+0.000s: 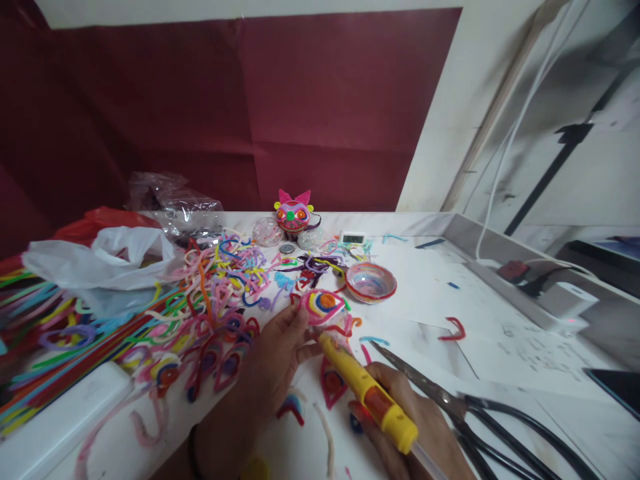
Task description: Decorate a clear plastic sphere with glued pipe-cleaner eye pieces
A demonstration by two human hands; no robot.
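Near the middle of the table my left hand [283, 357] pinches an eye-shaped pipe cleaner piece [325, 305], pink with a yellow, blue and orange centre. My right hand [400, 400] is wrapped round a yellow hot glue gun [370, 390], and a clear glue stick [426, 461] sticks out of its back end. The gun's nozzle points up at the underside of the eye piece; whether they touch I cannot tell. Below the gun lies another pink eye piece [332, 381], partly hidden. Black-handled scissors [453, 403] lie open beside my right hand.
A pipe cleaner bowl [371, 283] stands behind my hands. Farther back are a finished animal head [293, 215] and a small digital clock [353, 238]. Pipe cleaner scraps [225, 280] and a white plastic bag [107, 267] crowd the left. A power strip [525, 310] sits at right.
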